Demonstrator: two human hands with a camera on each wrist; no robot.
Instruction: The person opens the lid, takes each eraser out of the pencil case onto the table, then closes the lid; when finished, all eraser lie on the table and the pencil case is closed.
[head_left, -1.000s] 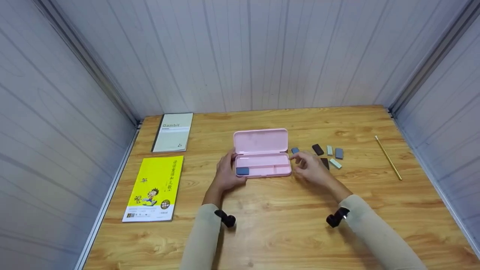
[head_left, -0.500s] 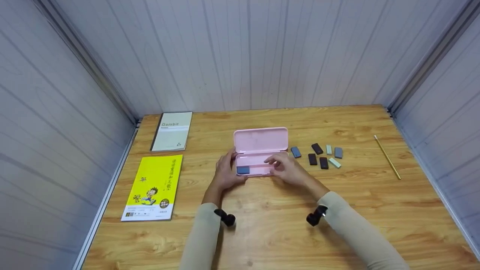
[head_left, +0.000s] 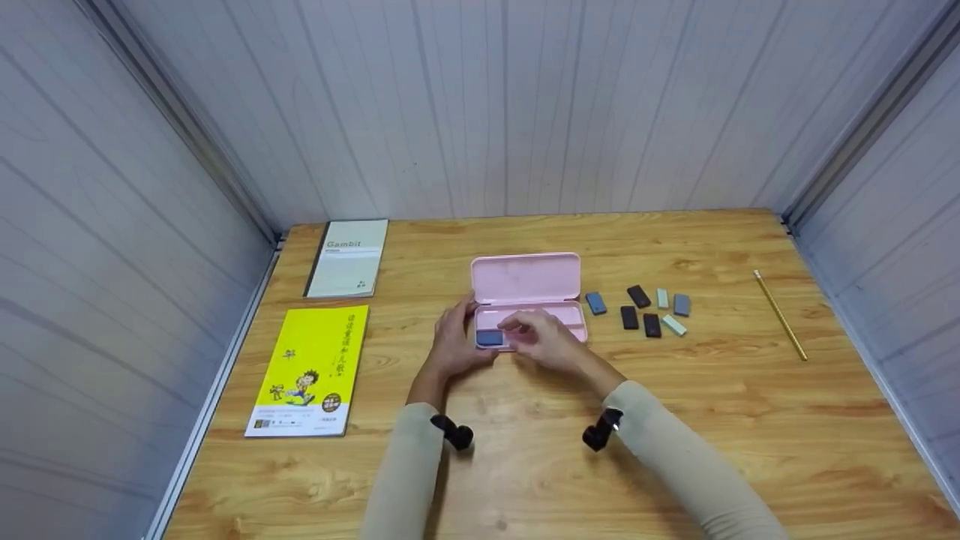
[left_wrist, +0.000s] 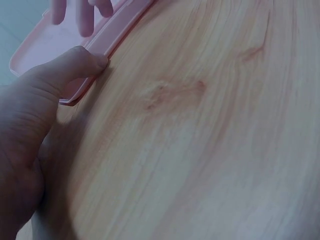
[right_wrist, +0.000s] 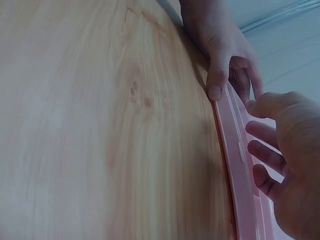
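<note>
Near the middle of the wooden table (head_left: pixel 525 465), the left hand (head_left: pixel 454 349) grips the left end of the open pink pencil case (head_left: pixel 529 281), thumb on its front wall. The right hand (head_left: pixel 544 341) hovers over the tray, fingers loosely curled; whether they hold anything is hidden. One blue eraser (head_left: pixel 489 338) is in; seven erasers (head_left: pixel 641 309) remain right of it. Farther off lie a pencil (head_left: pixel 780 325), a yellow book (head_left: pixel 311 371) and a notebook (head_left: pixel 347 257).

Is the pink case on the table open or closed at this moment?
Open. The pink case has its lid standing up behind the tray, and a blue eraser lies inside at the tray's left end.
</note>
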